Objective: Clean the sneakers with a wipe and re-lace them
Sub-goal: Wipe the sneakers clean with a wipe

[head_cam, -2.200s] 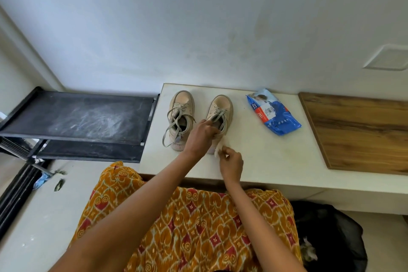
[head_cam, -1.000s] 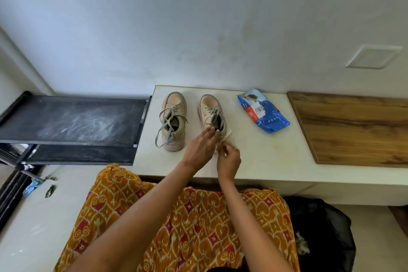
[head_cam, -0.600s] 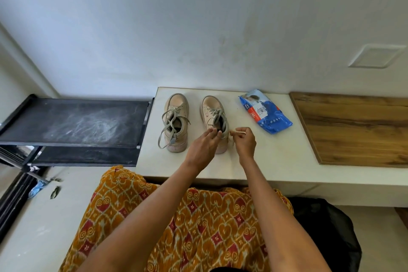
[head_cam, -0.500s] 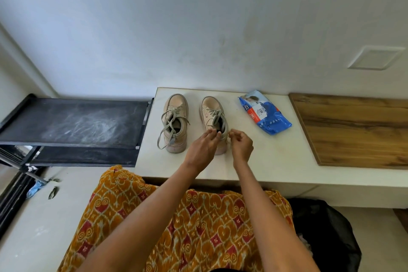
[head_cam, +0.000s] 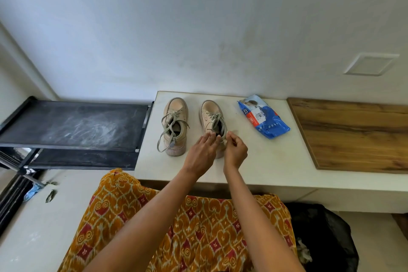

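Two beige sneakers stand side by side on the white counter [head_cam: 276,161], toes toward the wall. The left sneaker [head_cam: 175,126] has loose grey laces hanging over its side. My left hand [head_cam: 202,154] rests its fingertips on the heel opening of the right sneaker [head_cam: 210,116]. My right hand [head_cam: 235,150] is pinched on a grey lace at that sneaker's right side, close to my left hand. The heel of the right sneaker is hidden behind both hands. I cannot make out a wipe in either hand.
A blue wipes pack [head_cam: 263,117] lies to the right of the sneakers. A wooden board [head_cam: 357,134] covers the counter's right end. A black metal rack [head_cam: 75,126] stands to the left. A black bin bag [head_cam: 320,238] sits on the floor at lower right.
My right hand has drawn back from the right toward the right sneaker and closed on its lace. My left hand has stayed at the sneaker's heel opening.
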The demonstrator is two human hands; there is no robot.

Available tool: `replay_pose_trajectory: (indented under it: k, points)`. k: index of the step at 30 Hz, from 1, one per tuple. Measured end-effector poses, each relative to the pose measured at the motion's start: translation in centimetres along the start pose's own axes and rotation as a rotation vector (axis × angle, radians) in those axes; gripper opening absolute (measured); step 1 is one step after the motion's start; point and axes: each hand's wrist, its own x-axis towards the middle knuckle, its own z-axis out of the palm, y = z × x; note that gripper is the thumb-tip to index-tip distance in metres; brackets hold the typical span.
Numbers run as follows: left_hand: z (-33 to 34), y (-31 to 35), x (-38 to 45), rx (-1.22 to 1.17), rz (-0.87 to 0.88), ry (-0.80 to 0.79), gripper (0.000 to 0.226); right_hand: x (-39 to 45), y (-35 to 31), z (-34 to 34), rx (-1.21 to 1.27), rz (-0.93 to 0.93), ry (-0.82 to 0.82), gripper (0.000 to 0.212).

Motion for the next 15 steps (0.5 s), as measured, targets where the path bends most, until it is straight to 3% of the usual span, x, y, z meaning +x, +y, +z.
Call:
replay_pose_trajectory:
  k: [4,15]
  points:
    - [0.0,0.1,-0.2,0.043,-0.005,0.012,0.046,-1.3,1.6,-0.9,-0.135,-0.149,-0.156,0.036]
    - [-0.2,0.6,-0.3,0.161,0.013,-0.015,0.054,1.3,2.4,-2.7,-0.265,-0.083,-0.127,0.023]
